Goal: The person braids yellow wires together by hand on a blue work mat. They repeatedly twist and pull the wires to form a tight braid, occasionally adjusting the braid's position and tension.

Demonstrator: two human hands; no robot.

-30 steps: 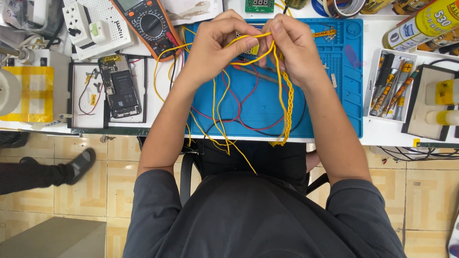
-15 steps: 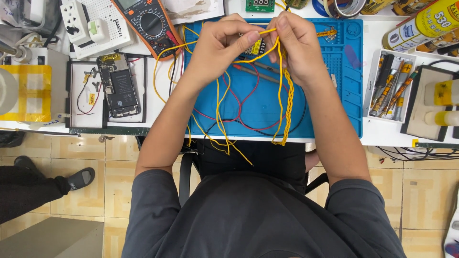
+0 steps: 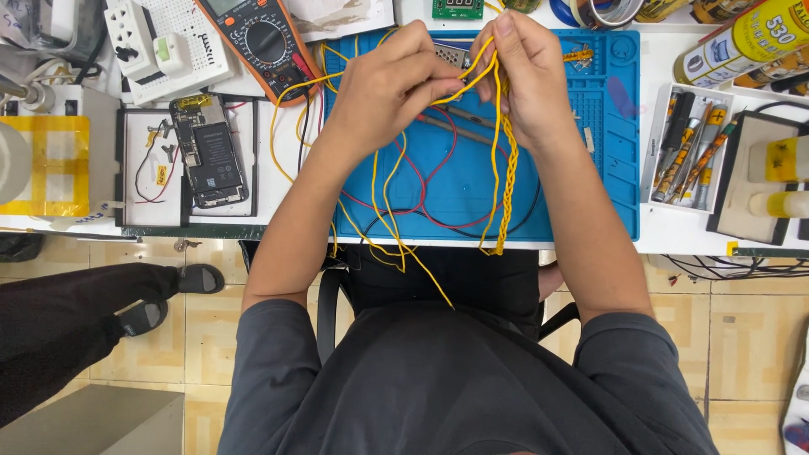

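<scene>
Left of centre in the upper frame, the left hand point(image 3: 389, 88) pinches loose yellow wires point(image 3: 379, 194) between closed fingers. To its right, the right hand point(image 3: 529, 77) clamps the top of the yellow braid point(image 3: 507, 181), which hangs over the blue mat point(image 3: 590, 168). Even tension on each strand, I judge, keeps the plait tight and uniform.

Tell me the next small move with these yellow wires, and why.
Probably cross the loose strand pinched by the left hand over toward the right hand. The yellow braid hanging below the right hand is already plaited, while several loose yellow wires trail unbraided over the blue mat.
</scene>
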